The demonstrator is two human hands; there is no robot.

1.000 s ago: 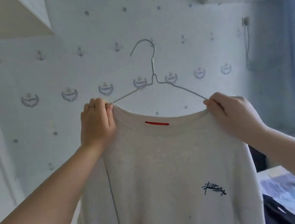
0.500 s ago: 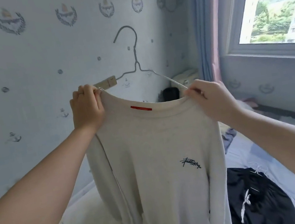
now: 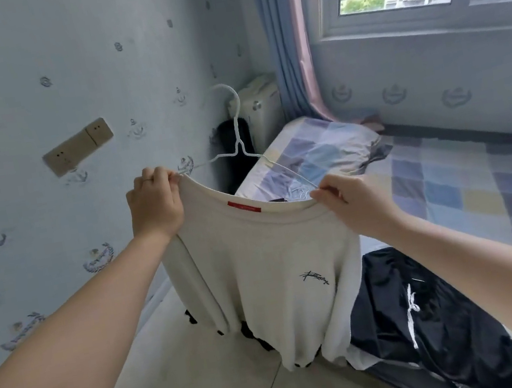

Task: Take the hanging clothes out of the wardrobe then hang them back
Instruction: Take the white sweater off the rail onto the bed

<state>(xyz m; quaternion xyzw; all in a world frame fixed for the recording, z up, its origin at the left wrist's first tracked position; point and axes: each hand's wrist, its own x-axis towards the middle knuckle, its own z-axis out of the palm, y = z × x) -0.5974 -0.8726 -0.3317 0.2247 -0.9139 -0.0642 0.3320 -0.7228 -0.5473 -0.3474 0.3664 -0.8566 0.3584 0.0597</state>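
Take-out leg, I reckon: left hand (image 3: 155,204) and right hand (image 3: 351,201) each pinch a shoulder of the sweater (image 3: 269,259), hanger (image 3: 236,129) inside. Next: probably lay it on the bed (image 3: 486,187), right of both.

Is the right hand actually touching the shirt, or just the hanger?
Touching. The head view shows the right hand pinching the shirt at its neckline, and the hanger wire runs into the same pinch.

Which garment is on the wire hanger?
The cream sweatshirt with the red neck label; the black garment lies on the bed.
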